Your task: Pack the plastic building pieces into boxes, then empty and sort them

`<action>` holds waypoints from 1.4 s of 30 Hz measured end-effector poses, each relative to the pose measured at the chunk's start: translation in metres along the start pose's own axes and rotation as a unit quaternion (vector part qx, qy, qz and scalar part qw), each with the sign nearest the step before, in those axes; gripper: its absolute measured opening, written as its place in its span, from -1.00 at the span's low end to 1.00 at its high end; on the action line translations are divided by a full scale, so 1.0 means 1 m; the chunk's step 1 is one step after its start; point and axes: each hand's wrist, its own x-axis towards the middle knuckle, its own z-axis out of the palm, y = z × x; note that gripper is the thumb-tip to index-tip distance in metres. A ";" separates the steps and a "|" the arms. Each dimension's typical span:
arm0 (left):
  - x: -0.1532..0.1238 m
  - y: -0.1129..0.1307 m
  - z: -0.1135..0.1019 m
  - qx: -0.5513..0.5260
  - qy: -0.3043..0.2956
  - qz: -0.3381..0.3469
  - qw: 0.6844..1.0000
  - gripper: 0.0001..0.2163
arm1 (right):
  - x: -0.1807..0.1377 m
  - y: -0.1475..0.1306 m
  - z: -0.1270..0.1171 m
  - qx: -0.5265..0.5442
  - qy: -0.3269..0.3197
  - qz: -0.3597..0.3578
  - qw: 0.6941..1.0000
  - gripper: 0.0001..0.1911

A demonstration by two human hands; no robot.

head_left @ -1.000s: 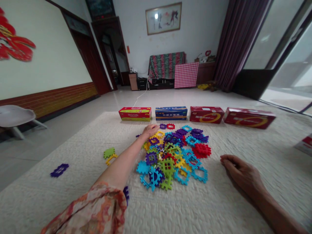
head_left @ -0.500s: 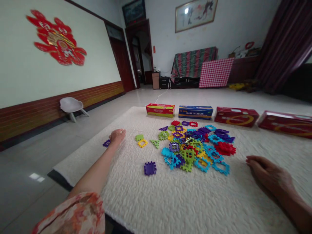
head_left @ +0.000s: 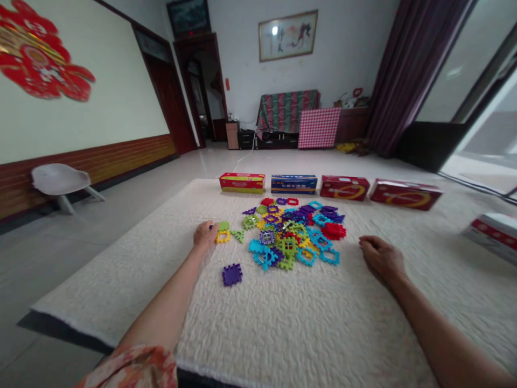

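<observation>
My left hand (head_left: 204, 235) is closed at the left side of the pieces, with a bit of a purple plastic interlocking tile (head_left: 210, 227) showing at its fingertips. Right beside it lie a green square tile (head_left: 223, 226) and a yellow square frame tile (head_left: 222, 237). A green triangle tile (head_left: 238, 236) is slightly farther right. Nearer to me, a solid purple square tile (head_left: 232, 275) lies alone. The mixed pile of tiles (head_left: 288, 245) spreads between my hands. To its right my right hand (head_left: 382, 258) rests on the cloth, fingers curled together, with nothing visible in it.
Behind the pile stand a red-and-yellow box (head_left: 242, 184), a blue box (head_left: 294, 184) and two dark red boxes (head_left: 344, 187). Another box (head_left: 495, 237) is cut off at the right edge. A cream quilted cloth (head_left: 307, 328) covers the table. A small chair (head_left: 60, 180) stands at left.
My left hand has moved right toward the green and yellow tiles. The purple tile that lay left of it is gone from that spot. The view has turned right; the right hand stays beside the pile.
</observation>
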 end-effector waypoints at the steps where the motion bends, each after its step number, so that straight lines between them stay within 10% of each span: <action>1: -0.002 0.016 0.009 -0.006 -0.004 0.016 1.000 -0.63 | 0.000 0.000 0.000 0.004 0.010 0.004 1.000 -0.63; 7: -0.008 0.081 0.035 -0.028 -0.040 0.059 0.997 -0.56 | -0.002 0.004 0.007 -0.010 0.015 -0.028 0.999 -0.58; 19: 0.005 0.129 0.071 -0.042 -0.058 0.062 0.996 -0.55 | -0.012 0.001 0.006 -0.063 -0.036 -0.120 0.990 -0.55; 38: -0.030 0.248 0.058 -0.215 -0.046 0.150 0.964 -0.65 | -0.002 0.003 0.009 -0.051 -0.036 -0.131 0.989 -0.70; 42: -0.034 0.231 0.035 -0.235 -0.077 0.172 0.954 -0.66 | 0.001 0.003 0.010 -0.052 -0.038 -0.119 0.991 -0.66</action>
